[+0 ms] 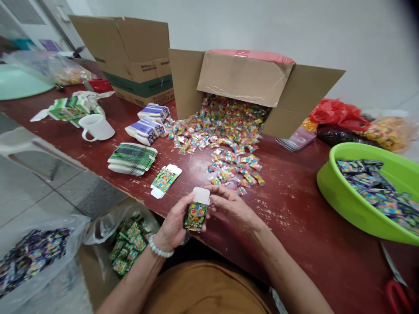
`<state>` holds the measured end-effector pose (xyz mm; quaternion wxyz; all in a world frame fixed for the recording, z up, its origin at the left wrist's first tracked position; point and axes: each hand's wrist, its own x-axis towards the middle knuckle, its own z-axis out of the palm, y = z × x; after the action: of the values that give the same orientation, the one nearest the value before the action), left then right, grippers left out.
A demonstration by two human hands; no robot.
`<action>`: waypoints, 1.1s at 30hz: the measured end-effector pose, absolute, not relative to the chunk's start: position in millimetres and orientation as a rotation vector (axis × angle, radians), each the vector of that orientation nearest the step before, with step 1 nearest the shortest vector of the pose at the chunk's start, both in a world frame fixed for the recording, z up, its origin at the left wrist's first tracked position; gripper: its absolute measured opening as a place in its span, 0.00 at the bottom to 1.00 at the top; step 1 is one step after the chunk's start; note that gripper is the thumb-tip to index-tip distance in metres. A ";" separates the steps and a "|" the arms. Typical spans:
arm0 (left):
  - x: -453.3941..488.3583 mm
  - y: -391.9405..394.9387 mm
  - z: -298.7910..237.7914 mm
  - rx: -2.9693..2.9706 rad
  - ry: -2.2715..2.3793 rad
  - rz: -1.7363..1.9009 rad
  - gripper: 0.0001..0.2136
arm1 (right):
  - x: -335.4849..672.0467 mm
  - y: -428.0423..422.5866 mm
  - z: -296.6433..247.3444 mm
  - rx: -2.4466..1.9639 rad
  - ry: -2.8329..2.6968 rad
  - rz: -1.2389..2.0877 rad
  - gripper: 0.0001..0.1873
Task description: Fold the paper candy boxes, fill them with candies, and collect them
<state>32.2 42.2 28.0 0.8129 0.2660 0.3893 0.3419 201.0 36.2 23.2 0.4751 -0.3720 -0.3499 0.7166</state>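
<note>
A small green printed candy box (pixel 196 216) stands upright in my left hand (pixel 176 222), its white top flap raised. At the box's upper right edge, the bent fingers of my right hand (pixel 234 207) pinch beside the flap; their tips are partly hidden. One flattened green box (pixel 166 179) lies just beyond my left hand. Further left sits a stack of flat green cartons (pixel 132 158). Wrapped colourful candies (pixel 234 163) spread over the red table (pixel 288 192) beyond my right hand.
A tipped cardboard carton (pixel 242 80) spills candies. Purple boxes (pixel 145 131) and a white mug (pixel 96 127) stand left. At right are a green basin (pixel 340 205) of packets and red-handled scissors (pixel 397 294). Bags of green packets (pixel 131 244) and purple packets (pixel 32 257) sit below the edge.
</note>
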 end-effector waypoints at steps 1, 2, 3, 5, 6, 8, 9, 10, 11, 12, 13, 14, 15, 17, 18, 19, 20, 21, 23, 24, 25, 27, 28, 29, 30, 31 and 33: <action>32.7 41.3 26.5 0.573 0.848 0.743 0.20 | 199.4 35.4 20.4 -0.898 -0.878 1.754 0.24; 33.5 39.9 24.7 0.595 0.874 0.759 0.20 | 197.2 34.7 17.5 -0.902 -0.907 1.749 0.23; 34.6 38.2 22.9 0.630 0.898 0.778 0.20 | 194.5 34.1 14.8 -0.920 -0.932 1.739 0.22; 36.7 35.6 20.5 0.696 0.918 0.817 0.20 | 189.0 33.3 11.3 -0.982 -0.968 1.689 0.18; 37.5 35.2 20.2 0.705 0.910 0.826 0.19 | 186.7 32.9 10.9 -1.019 -0.994 1.622 0.15; 37.8 36.9 21.9 0.637 0.878 0.802 0.18 | 184.3 32.1 12.8 -1.097 -1.116 1.364 0.13; 37.4 38.8 23.7 0.572 0.855 0.769 0.18 | 184.3 31.7 14.8 -1.121 -1.228 1.198 0.12; 36.7 40.9 25.8 0.503 0.827 0.728 0.19 | 185.0 31.3 17.0 -1.131 -1.360 1.040 0.11; 35.9 43.0 28.0 0.442 0.797 0.688 0.20 | 186.2 31.1 19.1 -1.129 -1.493 0.915 0.10; 35.1 44.8 30.2 0.396 0.770 0.659 0.21 | 187.5 30.9 20.7 -1.122 -1.606 0.837 0.09; 34.5 46.0 32.1 0.369 0.750 0.645 0.22 | 188.7 30.9 21.6 -1.115 -1.676 0.808 0.09; 34.1 46.7 33.6 0.358 0.738 0.653 0.23 | 189.6 31.1 21.9 -1.119 -1.690 0.832 0.09; 34.0 46.8 34.9 0.360 0.734 0.673 0.23 | 190.2 31.4 21.6 -1.137 -1.656 0.903 0.10; 34.2 45.9 36.7 0.384 0.738 0.722 0.22 | 190.5 32.2 20.8 -1.166 -1.538 1.078 0.09; 34.3 45.3 37.2 0.395 0.743 0.740 0.21 | 190.3 32.5 20.9 -1.164 -1.503 1.136 0.09; 34.3 44.9 37.6 0.399 0.752 0.753 0.21 | 189.9 32.9 21.6 -1.154 -1.500 1.155 0.08; 34.2 44.7 37.9 0.399 0.762 0.763 0.20 | 189.3 33.2 22.6 -1.141 -1.520 1.139 0.09; 34.0 44.6 37.9 0.397 0.770 0.766 0.20 | 188.7 33.5 23.8 -1.129 -1.540 1.111 0.09; 33.5 44.9 37.3 0.402 0.779 0.761 0.20 | 186.8 34.2 25.1 -1.129 -1.517 1.125 0.09; 33.4 44.9 36.7 0.412 0.786 0.763 0.20 | 185.7 34.7 24.9 -1.133 -1.474 1.165 0.10; 33.4 44.9 36.0 0.424 0.799 0.768 0.20 | 184.5 35.2 24.0 -1.130 -1.428 1.201 0.10; 33.7 44.4 33.7 0.444 0.824 0.787 0.20 | 182.6 36.2 21.1 -1.099 -1.388 1.211 0.07; 33.9 43.9 32.3 0.451 0.831 0.791 0.20 | 182.2 36.7 19.6 -1.079 -1.398 1.187 0.05; 34.1 43.4 30.6 0.456 0.830 0.784 0.21 | 182.2 37.3 18.4 -1.062 -1.410 1.168 0.04; 34.2 42.8 28.7 0.462 0.822 0.766 0.21 | 182.7 38.1 17.5 -1.054 -1.411 1.178 0.04; 34.3 42.2 26.7 0.472 0.814 0.745 0.23 | 183.6 39.1 16.9 -1.059 -1.392 1.224 0.05; 34.7 41.3 23.3 0.499 0.813 0.717 0.25 | 186.5 41.6 17.0 -1.086 -1.295 1.381 0.09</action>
<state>34.7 41.3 23.3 0.8271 0.2352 0.3830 0.3376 186.5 41.6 17.0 0.4612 -0.4413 -0.5265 0.5615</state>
